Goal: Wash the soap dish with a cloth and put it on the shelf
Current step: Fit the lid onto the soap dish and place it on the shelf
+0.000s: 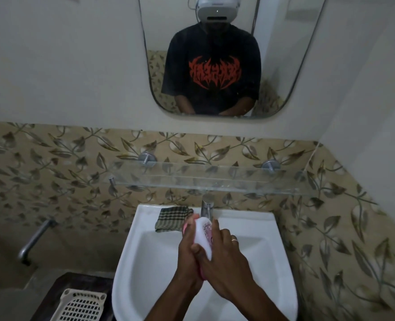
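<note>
**Soap dish held in both hands over the sink**

Soap dish (204,234) – white face with a pink print, pink rim – is tilted on edge above the white sink (145,256), just below the tap (207,206). Left hand (187,251) wraps it from the left, fingers curled round the pink rim. Right hand (225,258) clasps the right edge, fingers lying along it, ring on one finger. Checked cloth (172,218) lies on the sink's back rim, left of the tap, apart from both hands. Glass shelf (238,181) is on the tiled wall above – mirror (273,54) higher up. White plastic basket (81,305) at lower left.
</note>
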